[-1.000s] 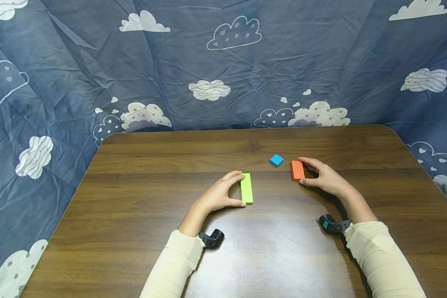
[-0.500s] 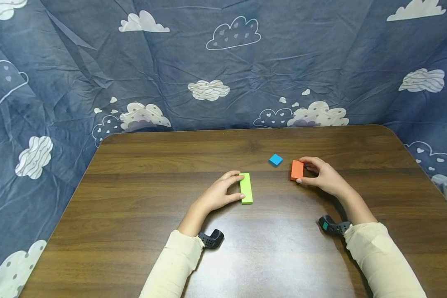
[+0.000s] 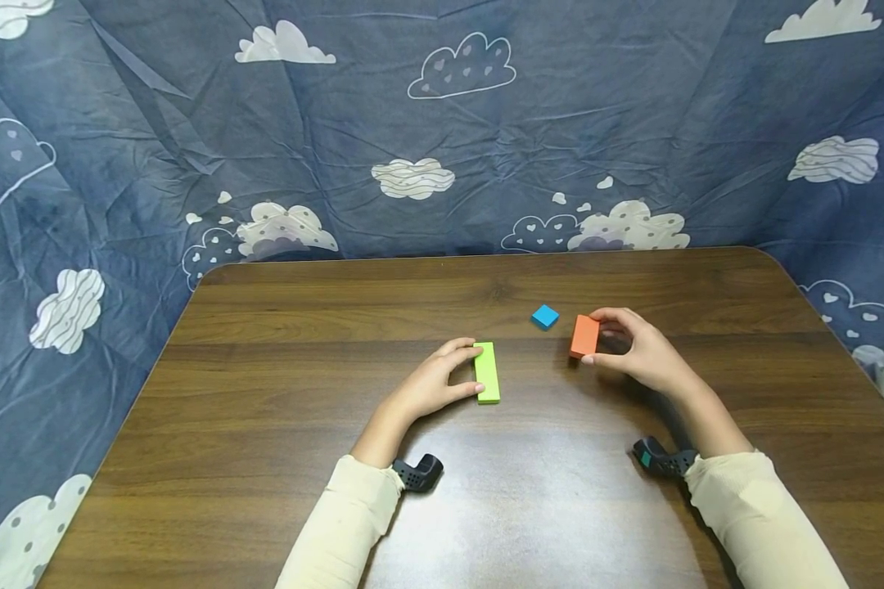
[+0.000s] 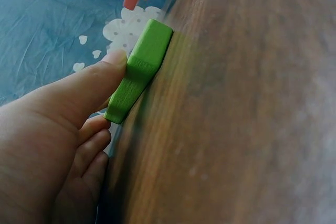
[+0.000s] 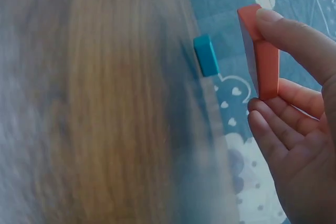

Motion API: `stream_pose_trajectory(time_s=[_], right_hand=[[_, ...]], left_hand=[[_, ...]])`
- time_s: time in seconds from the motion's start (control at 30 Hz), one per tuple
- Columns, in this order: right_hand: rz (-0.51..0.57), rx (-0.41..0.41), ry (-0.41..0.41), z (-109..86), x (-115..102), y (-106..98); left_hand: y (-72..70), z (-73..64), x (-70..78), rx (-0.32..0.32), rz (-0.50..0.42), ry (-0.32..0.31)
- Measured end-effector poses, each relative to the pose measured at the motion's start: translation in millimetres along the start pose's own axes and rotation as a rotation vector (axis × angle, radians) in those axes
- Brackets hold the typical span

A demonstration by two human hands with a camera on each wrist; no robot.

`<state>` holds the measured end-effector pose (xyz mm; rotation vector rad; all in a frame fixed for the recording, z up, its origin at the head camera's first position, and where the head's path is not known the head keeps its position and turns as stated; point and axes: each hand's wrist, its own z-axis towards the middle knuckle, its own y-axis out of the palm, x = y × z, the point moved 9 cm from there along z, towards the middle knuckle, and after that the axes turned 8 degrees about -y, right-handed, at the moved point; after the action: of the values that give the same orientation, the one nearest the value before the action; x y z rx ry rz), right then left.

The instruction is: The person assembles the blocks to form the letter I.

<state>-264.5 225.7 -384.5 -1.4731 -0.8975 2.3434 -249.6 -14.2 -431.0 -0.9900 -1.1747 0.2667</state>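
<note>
A long lime-green block [image 3: 488, 373] lies flat near the middle of the table. My left hand [image 3: 427, 384] holds it from its left side, with the thumb and a finger on it; the left wrist view shows the thumb [image 4: 113, 61] against its edge. In my right hand [image 3: 641, 352] is an orange rectangular block [image 3: 584, 336], pinched between thumb and fingers. This block is tilted and looks slightly raised, with shadow below it. The right wrist view shows the thumb [image 5: 273, 19] on one end of it and fingers at the other.
A small blue block [image 3: 545, 316] lies on the brown wooden table [image 3: 302, 409], left of the orange block and beyond the green one. A dark blue cloth with cloud prints [image 3: 464, 131] hangs behind the table's far edge. Both wrists wear black camera mounts.
My right hand has tilted the orange block and shifted it slightly left, apparently raising it. My left thumb has slid from the green block's near end up onto its left edge.
</note>
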Motion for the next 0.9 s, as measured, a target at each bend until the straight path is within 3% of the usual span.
stream_pose_trajectory(time_s=[0.1,0.3,0.53,0.9], right_hand=[[-0.017,0.005,-0.044,-0.4,-16.6,0.4],[-0.064,-0.010,-0.116,-1.8,-17.6,7.0],[-0.077,-0.031,-0.184,-2.4,-76.2,14.0],[-0.069,-0.091,-0.271,-8.2,-104.9,32.6]], left_hand=[[0.5,0.1,-0.6,-0.002,0.000,-0.006],[-0.2,-0.7,0.4,0.004,0.003,-0.005],[-1.2,-0.5,1.2,0.008,-0.002,0.002],[-1.0,-1.1,0.2,0.012,-0.006,-0.009]])
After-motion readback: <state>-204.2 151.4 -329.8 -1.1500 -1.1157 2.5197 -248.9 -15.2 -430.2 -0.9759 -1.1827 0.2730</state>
